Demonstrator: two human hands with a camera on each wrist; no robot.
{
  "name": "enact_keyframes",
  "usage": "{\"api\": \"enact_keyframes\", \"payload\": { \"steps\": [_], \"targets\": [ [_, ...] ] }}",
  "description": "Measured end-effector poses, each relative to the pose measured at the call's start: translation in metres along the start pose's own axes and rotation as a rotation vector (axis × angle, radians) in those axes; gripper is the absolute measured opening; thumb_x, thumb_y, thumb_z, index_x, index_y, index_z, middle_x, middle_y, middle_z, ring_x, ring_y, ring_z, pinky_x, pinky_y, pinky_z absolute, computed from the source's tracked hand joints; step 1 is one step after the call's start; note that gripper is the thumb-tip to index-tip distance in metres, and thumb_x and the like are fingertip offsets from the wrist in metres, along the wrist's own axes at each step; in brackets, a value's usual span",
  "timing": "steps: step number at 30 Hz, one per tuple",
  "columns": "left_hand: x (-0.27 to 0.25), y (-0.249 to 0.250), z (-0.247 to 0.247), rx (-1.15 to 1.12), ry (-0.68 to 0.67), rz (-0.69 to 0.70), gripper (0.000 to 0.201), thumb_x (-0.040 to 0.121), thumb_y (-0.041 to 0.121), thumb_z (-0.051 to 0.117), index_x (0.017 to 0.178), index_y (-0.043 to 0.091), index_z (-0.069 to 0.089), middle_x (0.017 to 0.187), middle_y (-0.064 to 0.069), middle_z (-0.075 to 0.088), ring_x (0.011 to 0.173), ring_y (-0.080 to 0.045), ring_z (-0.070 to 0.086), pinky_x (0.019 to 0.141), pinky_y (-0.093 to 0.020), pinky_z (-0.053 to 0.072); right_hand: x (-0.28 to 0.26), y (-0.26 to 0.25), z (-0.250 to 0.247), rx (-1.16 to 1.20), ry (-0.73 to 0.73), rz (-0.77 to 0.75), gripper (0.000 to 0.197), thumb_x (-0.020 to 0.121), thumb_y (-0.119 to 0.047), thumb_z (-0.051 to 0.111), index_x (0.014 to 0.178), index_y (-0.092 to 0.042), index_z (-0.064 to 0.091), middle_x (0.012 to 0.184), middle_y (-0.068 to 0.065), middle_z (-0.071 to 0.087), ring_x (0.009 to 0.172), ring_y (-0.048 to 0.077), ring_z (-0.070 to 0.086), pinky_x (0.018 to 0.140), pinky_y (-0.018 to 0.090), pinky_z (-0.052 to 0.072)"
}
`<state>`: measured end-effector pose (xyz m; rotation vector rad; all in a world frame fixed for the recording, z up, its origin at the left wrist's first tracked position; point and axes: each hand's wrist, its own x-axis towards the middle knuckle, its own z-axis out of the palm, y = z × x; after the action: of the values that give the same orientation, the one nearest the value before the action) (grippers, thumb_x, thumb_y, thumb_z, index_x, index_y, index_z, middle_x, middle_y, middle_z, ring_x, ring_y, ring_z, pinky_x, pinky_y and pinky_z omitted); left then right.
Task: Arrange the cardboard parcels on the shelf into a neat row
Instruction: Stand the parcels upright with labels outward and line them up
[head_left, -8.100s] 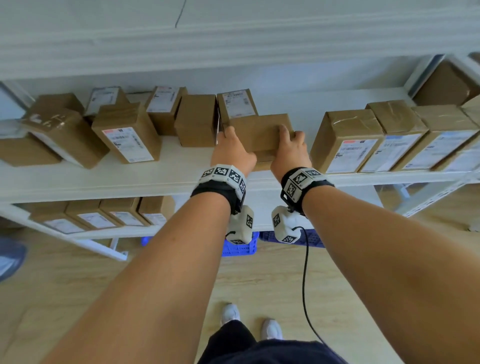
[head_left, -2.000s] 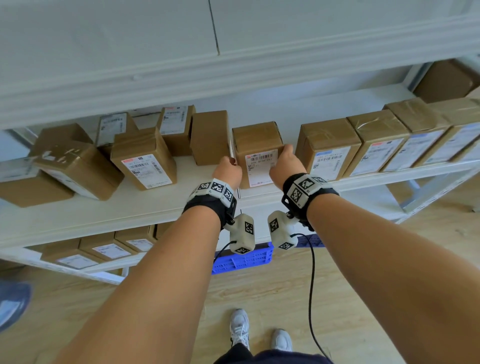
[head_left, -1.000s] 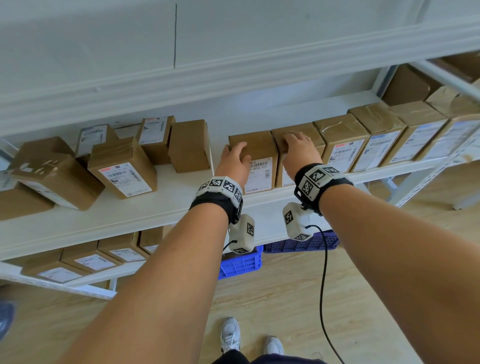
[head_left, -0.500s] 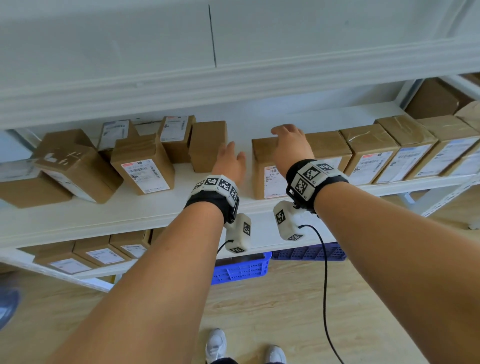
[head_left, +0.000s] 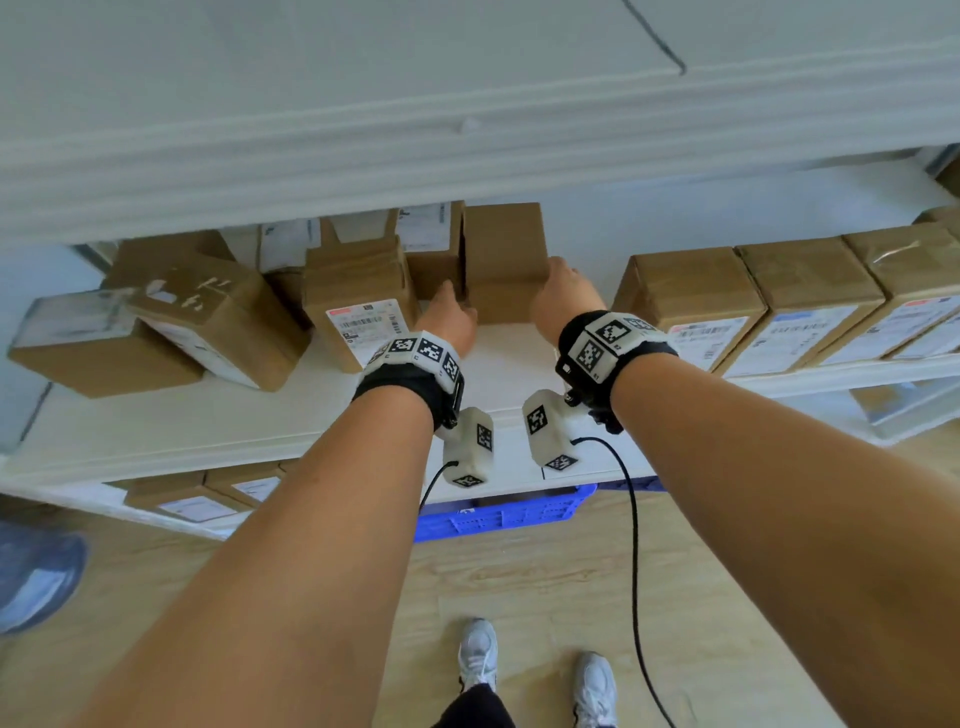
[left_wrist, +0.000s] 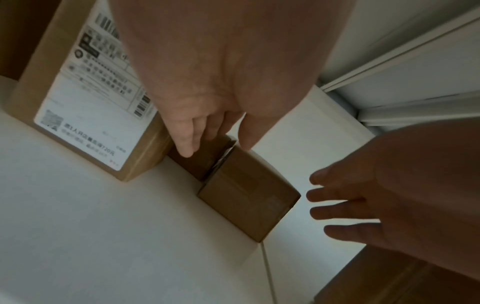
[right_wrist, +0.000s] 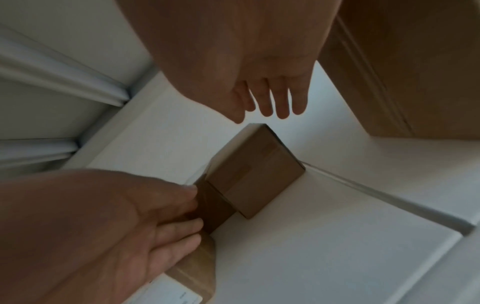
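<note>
Hands are shifting over to the next job: half a second ago the right hand (head_left: 566, 299) was resting on the parcel just pushed onto the end of the row, and now both hands are closing in on the plain brown unlabelled cardboard parcel (head_left: 504, 249), which is standing toward the back of the white shelf (head_left: 208, 426). I am reading this as one parcel finished and the next pick-up starting.

The left hand (head_left: 449, 317) is sliding in at the parcel's 9 o'clock side, its fingers (left_wrist: 187, 142) straight and lying against the neighbouring box, holding nothing. The right hand is arriving at the 3 o'clock side with its fingers (right_wrist: 283, 105) spread and straight; the wrist views are showing a gap between them and the cardboard, so neither hand is gripping yet.

Counting: at 3 o'clock the tidy row of taped brown parcels with white labels facing front (head_left: 691, 291) is showing three whole boxes, plus the corner of a fourth at the picture's edge. At 9 o'clock the loose cluster is holding about six more (some are hidden behind others, so I cannot be sure), among them an upright brown parcel with a white barcode label (head_left: 358, 312). With the plain one, roughly seven are waiting to be lined up. One blue plastic crate (head_left: 498, 517) is sitting on the floor below.
</note>
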<state>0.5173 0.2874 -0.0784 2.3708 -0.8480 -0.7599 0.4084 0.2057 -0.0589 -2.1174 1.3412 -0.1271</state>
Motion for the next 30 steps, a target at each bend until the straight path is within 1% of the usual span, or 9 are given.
{"api": "enact_keyframes", "payload": {
  "steps": [3,7,10,14,18,22,24,27,30],
  "targets": [
    [0.009,-0.005,-0.001,0.059,-0.073,0.025,0.055,0.103,0.019,0.040,0.152,0.010,0.017,0.149,-0.016,0.038,0.132,-0.030,0.045,0.104,-0.036,0.037,0.014,-0.003,0.010,0.019,0.009,0.085,0.049,0.094,-0.004,0.038,0.142,-0.001,0.028,0.136,0.022,0.046,0.123,0.036,0.049,0.096,0.040,0.042],
    [0.021,-0.007,0.002,-0.001,-0.141,0.094,0.054,0.100,0.019,0.042,0.150,0.015,0.025,0.144,-0.011,0.046,0.117,-0.030,0.056,0.094,-0.036,0.049,0.024,-0.001,0.018,0.118,-0.005,0.138,0.049,0.094,-0.008,0.047,0.141,-0.005,0.032,0.134,0.019,0.049,0.122,0.034,0.051,0.095,0.037,0.042],
    [0.025,-0.011,0.000,-0.098,-0.074,0.087,0.042,0.102,0.021,0.039,0.144,0.016,0.037,0.132,-0.007,0.054,0.104,-0.027,0.059,0.077,-0.029,0.045,0.022,0.001,0.023,0.170,0.058,0.161,0.043,0.095,-0.009,0.045,0.137,-0.006,0.037,0.131,0.018,0.052,0.118,0.032,0.053,0.091,0.036,0.043],
    [0.015,-0.017,0.001,-0.119,0.031,0.087,0.029,0.103,0.022,0.034,0.122,0.009,0.052,0.116,-0.011,0.059,0.083,-0.022,0.051,0.069,-0.028,0.036,0.009,0.009,0.028,0.193,0.135,0.191,0.037,0.099,-0.023,0.038,0.134,-0.011,0.037,0.124,0.016,0.053,0.091,0.029,0.055,0.073,0.034,0.041],
    [-0.003,-0.023,0.010,-0.238,0.040,0.027,0.035,0.101,0.032,0.043,0.126,0.009,0.051,0.122,-0.010,0.060,0.104,-0.027,0.059,0.081,-0.031,0.044,-0.006,0.017,0.032,0.147,0.139,0.222,0.040,0.100,-0.033,0.034,0.133,-0.010,0.038,0.125,0.018,0.051,0.101,0.034,0.058,0.079,0.036,0.044],
    [-0.019,-0.028,0.007,-0.281,-0.026,-0.085,0.071,0.093,0.058,0.045,0.143,0.008,0.035,0.142,-0.013,0.047,0.127,-0.032,0.049,0.100,-0.038,0.040,-0.015,0.023,0.035,0.229,0.092,0.261,0.047,0.097,-0.042,0.035,0.127,-0.006,0.043,0.119,0.018,0.056,0.103,0.034,0.058,0.081,0.038,0.046],
    [-0.025,-0.028,0.006,-0.228,-0.086,-0.076,0.079,0.090,0.066,0.041,0.144,0.008,0.035,0.142,-0.013,0.048,0.126,-0.031,0.050,0.096,-0.034,0.039,-0.020,0.021,0.034,0.243,0.065,0.269,0.050,0.096,-0.046,0.034,0.124,-0.006,0.046,0.115,0.017,0.058,0.101,0.033,0.059,0.079,0.036,0.044],
    [-0.029,-0.028,0.006,-0.269,-0.063,-0.054,0.075,0.086,0.068,0.046,0.133,0.009,0.049,0.129,-0.010,0.058,0.112,-0.029,0.058,0.085,-0.029,0.039,-0.027,0.017,0.033,0.165,0.034,0.192,0.050,0.094,-0.045,0.031,0.121,-0.009,0.052,0.117,0.016,0.056,0.095,0.029,0.053,0.079,0.035,0.041],
    [-0.037,-0.025,0.003,-0.292,0.030,-0.082,0.073,0.086,0.063,0.053,0.134,0.007,0.047,0.132,-0.009,0.056,0.117,-0.029,0.056,0.092,-0.034,0.042,-0.033,0.011,0.028,0.102,0.039,0.097,0.039,0.096,-0.031,0.031,0.120,-0.012,0.056,0.124,0.016,0.055,0.105,0.030,0.049,0.089,0.040,0.043]
  ]
}}
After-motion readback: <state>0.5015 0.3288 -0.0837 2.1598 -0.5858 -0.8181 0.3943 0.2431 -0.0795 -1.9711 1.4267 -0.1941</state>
